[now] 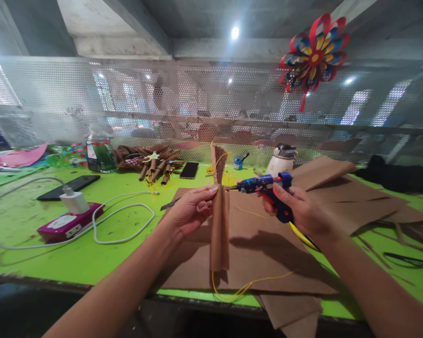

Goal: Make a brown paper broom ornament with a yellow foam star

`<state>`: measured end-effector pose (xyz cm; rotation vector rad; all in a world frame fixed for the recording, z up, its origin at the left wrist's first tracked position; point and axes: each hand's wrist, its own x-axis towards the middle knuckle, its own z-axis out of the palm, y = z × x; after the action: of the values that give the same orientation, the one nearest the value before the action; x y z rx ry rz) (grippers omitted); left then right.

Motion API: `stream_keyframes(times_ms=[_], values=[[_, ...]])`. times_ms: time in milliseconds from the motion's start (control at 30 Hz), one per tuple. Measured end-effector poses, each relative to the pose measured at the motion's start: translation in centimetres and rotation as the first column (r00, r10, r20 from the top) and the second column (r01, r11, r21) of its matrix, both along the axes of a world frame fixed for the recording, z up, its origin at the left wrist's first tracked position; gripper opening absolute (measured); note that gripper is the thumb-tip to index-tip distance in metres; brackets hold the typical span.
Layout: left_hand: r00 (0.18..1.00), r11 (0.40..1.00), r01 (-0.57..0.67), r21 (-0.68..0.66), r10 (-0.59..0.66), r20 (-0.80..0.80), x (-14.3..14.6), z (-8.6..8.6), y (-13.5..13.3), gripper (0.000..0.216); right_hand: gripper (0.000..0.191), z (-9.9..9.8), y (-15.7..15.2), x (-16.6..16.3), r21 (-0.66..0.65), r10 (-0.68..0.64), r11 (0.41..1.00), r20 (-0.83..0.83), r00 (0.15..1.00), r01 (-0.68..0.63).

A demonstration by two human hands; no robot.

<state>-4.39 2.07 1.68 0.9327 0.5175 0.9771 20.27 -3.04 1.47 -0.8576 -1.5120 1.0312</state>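
Note:
My left hand (190, 209) pinches a folded strip of brown paper (220, 220) and holds it upright above the table. A yellow string (239, 287) hangs from its lower end and curls on the table. My right hand (296, 206) grips a blue glue gun (268, 188) with its nozzle pointing left, almost touching the paper near my left fingertips. A yellow cord (301, 235) runs down from the gun's handle.
Brown paper sheets (268, 249) cover the green table (56, 253). At the left lie a pink power strip (68, 224) with a white charger and cable, and a black phone (68, 186). Behind stand a jar (99, 151), rolled paper pieces (155, 168), another phone (189, 170) and a white bottle (281, 162). A perforated screen (197, 103) backs the table.

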Motion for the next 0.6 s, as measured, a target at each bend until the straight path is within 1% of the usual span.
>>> stream_keyframes(times_ms=[367,467,600], values=[[1.000,1.000,0.017,0.006,-0.017,-0.004,-0.04,0.18,-0.19,0.018,0.031,0.19,0.06,-0.11,-0.006,0.001,1.000,-0.058,0.998,-0.001],[1.000,0.999,0.030,0.022,-0.030,-0.004,-0.04,0.17,-0.21,0.016,0.031,0.02,0.17,-0.15,-0.009,0.024,1.000,-0.063,0.998,-0.024],[1.000,0.999,0.016,0.050,-0.016,0.002,-0.08,0.15,-0.22,0.013,0.032,-0.19,0.20,-0.09,-0.020,0.034,0.999,-0.050,0.998,-0.035]])
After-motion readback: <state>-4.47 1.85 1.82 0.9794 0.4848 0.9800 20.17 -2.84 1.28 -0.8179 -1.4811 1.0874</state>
